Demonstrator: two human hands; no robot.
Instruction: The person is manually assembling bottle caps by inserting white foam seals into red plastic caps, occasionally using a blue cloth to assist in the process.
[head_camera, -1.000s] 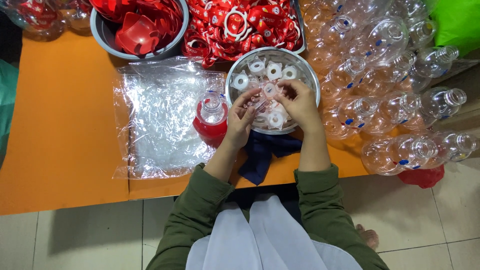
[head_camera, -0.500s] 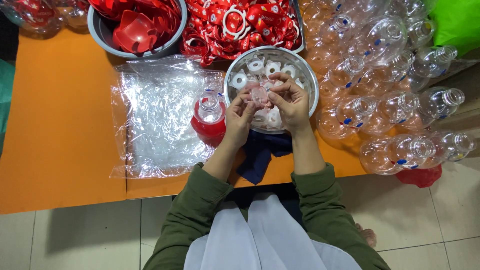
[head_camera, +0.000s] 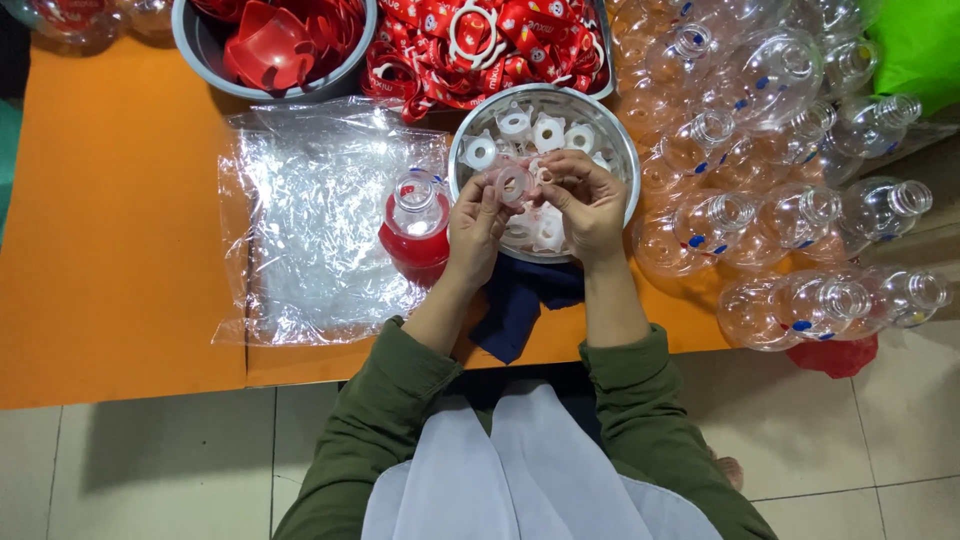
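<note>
Both hands meet over a round metal bowl (head_camera: 470, 185) that stands on the orange table (head_camera: 110, 250). Between them they hold a small white plastic ring (head_camera: 515, 184), which sits upright, its hole facing the camera, just above the bowl's near half. The left hand (head_camera: 475, 225) pinches the ring's left edge, with its fingers (head_camera: 490, 190) pressed against the rim. The right hand (head_camera: 590, 205) curls over from the other side, its fingers (head_camera: 560, 170) bent and closed on the ring's right edge. So the ring lies directly between the two sets of fingertips, touching both.

The bowl holds more white plastic rings (head_camera: 515, 125) in a loose heap beneath the hands. Just beside the left hand stands a clear bottle with a red base (head_camera: 415, 225), upright, resting on a crinkled clear plastic sheet (head_camera: 310, 220). A dark blue cloth (head_camera: 520, 300) hangs over the table edge below the bowl. To the right lies a pile of empty clear bottles (head_camera: 780, 180). At the far edge sit a grey bowl of red plastic parts (head_camera: 275, 45) and a heap of red printed straps (head_camera: 480, 45).
</note>
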